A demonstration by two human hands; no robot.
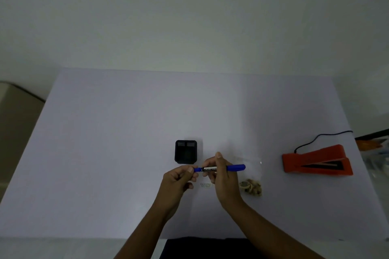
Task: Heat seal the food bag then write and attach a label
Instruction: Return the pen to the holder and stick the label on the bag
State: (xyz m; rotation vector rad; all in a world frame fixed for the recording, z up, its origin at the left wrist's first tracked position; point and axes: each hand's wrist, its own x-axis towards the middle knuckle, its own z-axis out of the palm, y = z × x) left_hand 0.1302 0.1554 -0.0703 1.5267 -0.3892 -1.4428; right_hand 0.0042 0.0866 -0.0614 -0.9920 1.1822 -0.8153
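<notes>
A blue marker [233,167] lies level above the table, held at both ends. My right hand [221,172] grips its barrel, and my left hand [179,176] pinches the blue cap end on the left. Below the marker a small white label [205,185] rests on the table. To the right lies a clear food bag [251,185] with brownish pieces inside. An orange heat sealer [315,163] sits at the right of the table with its black cord trailing back.
A black square holder [185,152] stands just behind my hands. The pale table [126,132] ends near my body at the bottom. Cluttered items lie past its right edge [374,149].
</notes>
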